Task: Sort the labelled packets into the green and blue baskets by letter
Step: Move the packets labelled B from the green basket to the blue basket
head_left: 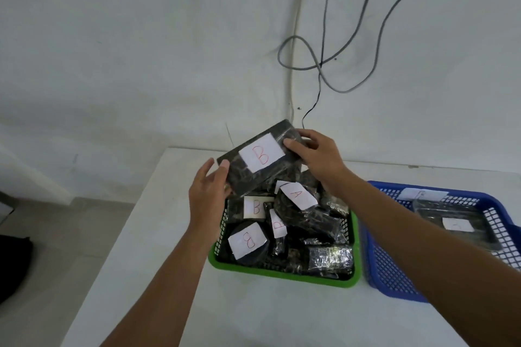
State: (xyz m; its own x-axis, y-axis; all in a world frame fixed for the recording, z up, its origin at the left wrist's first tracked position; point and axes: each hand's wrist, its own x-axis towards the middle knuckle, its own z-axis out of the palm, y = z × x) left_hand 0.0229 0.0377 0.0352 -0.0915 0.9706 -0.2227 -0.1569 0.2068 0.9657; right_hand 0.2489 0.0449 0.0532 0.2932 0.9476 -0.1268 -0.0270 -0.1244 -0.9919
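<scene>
Flat dark plastic-wrapped packet with white B label [258,162] held tilted above green plastic basket [284,276], right hand [315,156] fingers clamped on its far end, left hand [208,200] thumb and fingers gripping near corner

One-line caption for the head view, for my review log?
Both hands hold a B packet above the packet-filled green basket; blue basket beside it holds one packet.

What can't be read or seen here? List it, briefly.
1. Head view: the label on the blue basket's far wall is blurred; letter unreadable.
2. The packet inside it has a label too faint to read, and the right forearm covers part of it.
3. Lower packets in the green basket are buried under others, labels hidden.
4. The blue basket's right side is cut off by the frame edge.
</scene>
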